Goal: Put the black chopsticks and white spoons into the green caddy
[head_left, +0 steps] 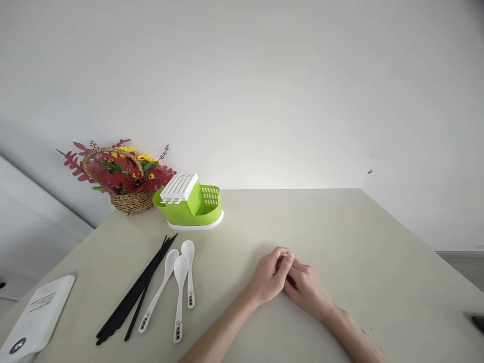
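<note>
My left hand and my right hand rest together on the table, fingers folded against each other. The left fingers curl over the right fingertips, and both hands are closed with no object showing in them. Left of them lie three white spoons: one spoon in front, another spoon slanting to its left, and a third spoon behind. A bundle of black chopsticks is spread beside the spoons. Farther back stands a green utensil holder with a white slotted lid and a white base.
A wicker basket of red and yellow artificial flowers stands at the back left, close to the holder. A white packet lies at the left edge of the table. Some dark object shows at the far right. The wall borders the table's back.
</note>
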A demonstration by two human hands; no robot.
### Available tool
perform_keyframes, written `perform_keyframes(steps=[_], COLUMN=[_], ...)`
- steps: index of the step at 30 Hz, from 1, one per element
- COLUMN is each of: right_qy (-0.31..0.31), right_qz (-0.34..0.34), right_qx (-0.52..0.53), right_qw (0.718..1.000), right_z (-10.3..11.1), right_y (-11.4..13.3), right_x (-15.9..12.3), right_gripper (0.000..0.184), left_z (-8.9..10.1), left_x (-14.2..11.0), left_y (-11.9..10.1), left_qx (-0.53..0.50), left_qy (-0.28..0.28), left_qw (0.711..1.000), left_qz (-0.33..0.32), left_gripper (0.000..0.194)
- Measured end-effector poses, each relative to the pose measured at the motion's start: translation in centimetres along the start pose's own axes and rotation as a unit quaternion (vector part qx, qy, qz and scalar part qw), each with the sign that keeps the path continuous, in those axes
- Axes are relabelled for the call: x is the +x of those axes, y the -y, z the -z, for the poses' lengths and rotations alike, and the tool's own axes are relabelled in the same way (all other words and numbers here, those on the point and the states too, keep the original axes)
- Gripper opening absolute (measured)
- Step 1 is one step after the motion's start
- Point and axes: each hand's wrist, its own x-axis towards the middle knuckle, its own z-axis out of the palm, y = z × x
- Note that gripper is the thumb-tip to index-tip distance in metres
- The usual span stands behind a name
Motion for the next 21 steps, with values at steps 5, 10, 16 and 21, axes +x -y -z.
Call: perform_keyframes(steps=[5,10,16,21], right_qy=[0.0,0.002,0.002,0.01], right_qz=[0.008,0.004,0.0,-0.011], right_qx=[-0.013,-0.017,-0.012,-0.004], right_qw=[1.0,1.0,1.0,1.0], right_z=[-0.63,-0.7,-0.74,-0.76], right_y=[0.01,-0.25,-0.3,-0.3], right_x=[-0.11,-0.16,-0.22,-0.21], right_gripper=[0.025,0.026,0.026,0.027], left_z=[0.52,0.37,0.24,0.31], left_x=[-0.14,0.01,0.09,0.02], left_y=[-0.41,-0.34,-0.3,-0.34], left_qx=[0.002,0.008,0.015,0.021], left_qy=[0.017,0.011,0.008,0.008], left_qw=[1.0,1.0,1.0,1.0], left_qz=[0.01,0.005,0.005,0.006], left_gripper=[0.039,0.037,0.036,0.037])
